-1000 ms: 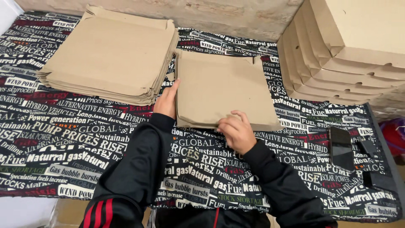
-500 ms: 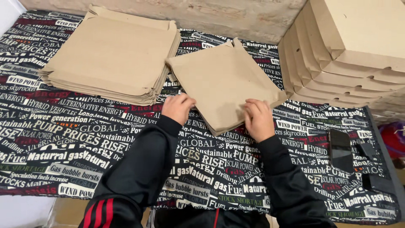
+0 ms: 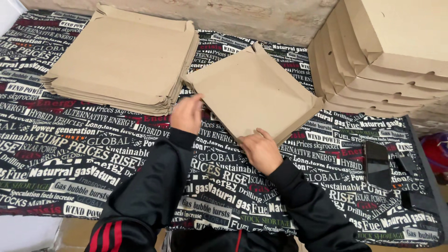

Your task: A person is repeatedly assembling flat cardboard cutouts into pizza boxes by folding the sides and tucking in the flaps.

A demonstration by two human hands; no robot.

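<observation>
Two bare hands worked a flat brown cardboard box blank [image 3: 252, 91] on a table draped in black cloth printed with words [image 3: 84, 154].

The left hand [image 3: 187, 113] pinched the blank's near-left edge; the right hand [image 3: 261, 150] pressed its fingers on the near corner. The blank lay skewed between a stack of flat brown cardboard sheets [image 3: 121, 58] and a pile of folded-up brown boxes [image 3: 387, 60]. It looked light, fairly stiff yet apt to crease, best held by its edges. A dark phone [image 3: 377, 164] lay to the right.
</observation>
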